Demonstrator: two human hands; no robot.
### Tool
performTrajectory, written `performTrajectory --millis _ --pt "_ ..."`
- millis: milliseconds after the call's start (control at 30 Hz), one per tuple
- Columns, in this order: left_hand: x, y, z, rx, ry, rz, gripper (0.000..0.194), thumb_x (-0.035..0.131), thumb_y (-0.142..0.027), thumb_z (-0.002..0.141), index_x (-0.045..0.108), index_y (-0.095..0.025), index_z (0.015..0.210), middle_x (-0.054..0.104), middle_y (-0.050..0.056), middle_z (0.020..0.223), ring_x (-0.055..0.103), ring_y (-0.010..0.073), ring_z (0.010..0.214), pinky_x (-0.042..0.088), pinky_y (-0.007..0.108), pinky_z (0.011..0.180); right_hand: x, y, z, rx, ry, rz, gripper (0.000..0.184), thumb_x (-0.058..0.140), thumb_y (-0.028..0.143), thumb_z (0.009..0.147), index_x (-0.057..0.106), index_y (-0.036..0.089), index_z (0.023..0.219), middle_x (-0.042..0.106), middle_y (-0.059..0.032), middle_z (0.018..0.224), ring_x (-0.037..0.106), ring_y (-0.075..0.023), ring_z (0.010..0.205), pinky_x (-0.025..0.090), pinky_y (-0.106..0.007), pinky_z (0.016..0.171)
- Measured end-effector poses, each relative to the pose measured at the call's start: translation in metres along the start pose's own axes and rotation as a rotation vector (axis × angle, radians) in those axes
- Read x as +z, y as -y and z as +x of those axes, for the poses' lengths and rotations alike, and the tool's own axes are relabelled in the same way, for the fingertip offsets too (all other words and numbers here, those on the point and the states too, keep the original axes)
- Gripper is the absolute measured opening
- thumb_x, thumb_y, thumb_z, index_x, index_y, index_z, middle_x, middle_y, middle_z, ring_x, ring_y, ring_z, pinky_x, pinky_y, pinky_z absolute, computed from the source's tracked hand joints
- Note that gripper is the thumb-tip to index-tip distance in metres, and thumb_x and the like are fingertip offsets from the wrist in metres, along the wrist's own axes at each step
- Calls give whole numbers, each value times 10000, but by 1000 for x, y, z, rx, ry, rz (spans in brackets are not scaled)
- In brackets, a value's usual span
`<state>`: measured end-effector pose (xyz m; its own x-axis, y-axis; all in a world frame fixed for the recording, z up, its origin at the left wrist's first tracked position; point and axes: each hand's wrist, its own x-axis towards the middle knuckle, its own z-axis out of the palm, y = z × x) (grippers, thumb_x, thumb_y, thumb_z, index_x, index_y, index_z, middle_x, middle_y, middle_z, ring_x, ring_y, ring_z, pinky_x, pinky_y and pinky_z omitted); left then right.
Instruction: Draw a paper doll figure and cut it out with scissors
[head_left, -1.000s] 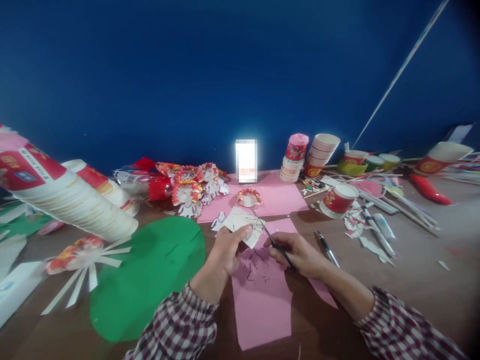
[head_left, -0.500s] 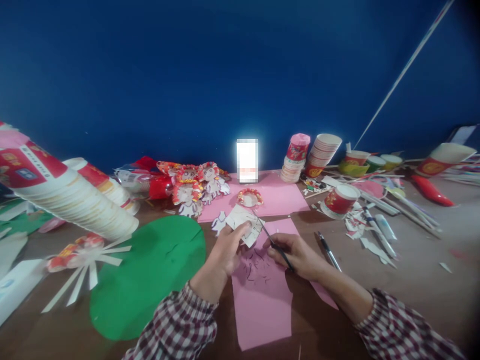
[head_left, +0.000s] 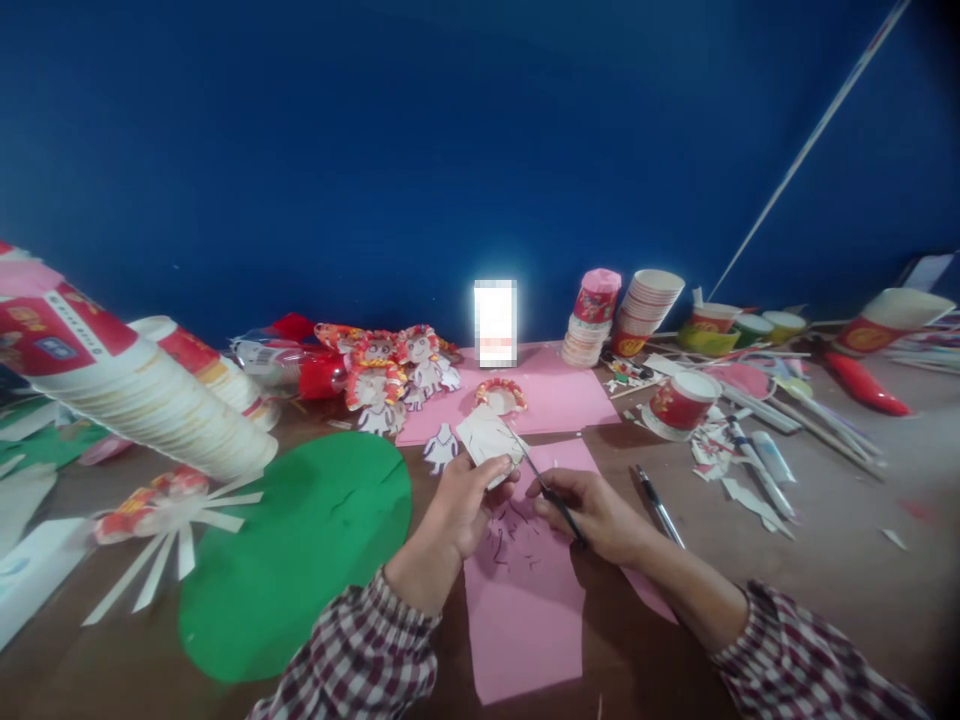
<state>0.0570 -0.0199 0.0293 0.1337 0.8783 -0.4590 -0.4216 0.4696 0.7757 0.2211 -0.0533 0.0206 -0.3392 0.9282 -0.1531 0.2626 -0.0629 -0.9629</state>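
Observation:
My left hand (head_left: 466, 500) pinches a small piece of white paper (head_left: 486, 438) with drawn lines on it, thumb on top. In my right hand (head_left: 589, 510) is a pair of dark-handled scissors (head_left: 555, 495), whose blades reach up and left to the paper's right edge. Whether the blades are apart is too blurred to see. Under both hands lies a pink paper sheet (head_left: 525, 630) with dark marks. Just beyond the paper sit a cut-out paper figure (head_left: 441, 448) and a red-and-yellow ring-shaped piece (head_left: 501, 396).
A green paper oval (head_left: 300, 560) lies at left, beside leaning stacks of paper cups (head_left: 165, 390). Decorated paper dolls (head_left: 418, 350) stand behind. To the right are a pen (head_left: 660, 508), a single red cup (head_left: 681, 402) and paper scraps (head_left: 712, 440). A blue wall (head_left: 375, 160) closes the back.
The white paper has turned and shifted slightly left in my left hand, and more fingers show beneath it. My right hand with the scissors has barely moved.

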Motion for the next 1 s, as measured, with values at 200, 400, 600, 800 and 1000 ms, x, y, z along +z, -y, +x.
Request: performTrajectory --millis 200,400,600,800,1000 --pt "-2 1 1 23 9 -6 205 734 -169 567 633 -136 743 602 -2 666 561 78 569 472 179 521 -1 3 -1 -4 23 -20 344 635 467 751 607 137 842 449 39 560 354 -78 498 283 -205 466" --pt "-4 1 3 25 7 17 213 736 -175 566 634 -133 749 606 2 667 563 77 559 467 177 517 -3 4 -1 -10 28 -61 369 604 500 763 615 137 830 457 34 564 360 -84 501 295 -212 477" --pt "-4 0 4 36 5 20 201 736 -180 557 638 -126 724 600 -4 636 554 71 531 445 168 487 -3 5 -1 -6 37 -89 383 585 508 774 624 132 839 457 30 564 352 -88 504 298 -214 480" --pt "-5 -2 4 41 3 31 220 751 -199 533 642 -121 708 597 1 605 539 72 514 429 175 475 -4 3 -2 -4 48 -100 367 594 502 770 630 142 836 462 29 562 369 -90 506 318 -206 476" --pt "-6 -3 3 35 -7 50 197 739 -191 537 639 -118 691 591 2 581 531 70 497 421 176 471 -4 4 -2 2 54 -123 372 584 499 778 633 136 842 450 27 562 362 -93 514 311 -209 479"
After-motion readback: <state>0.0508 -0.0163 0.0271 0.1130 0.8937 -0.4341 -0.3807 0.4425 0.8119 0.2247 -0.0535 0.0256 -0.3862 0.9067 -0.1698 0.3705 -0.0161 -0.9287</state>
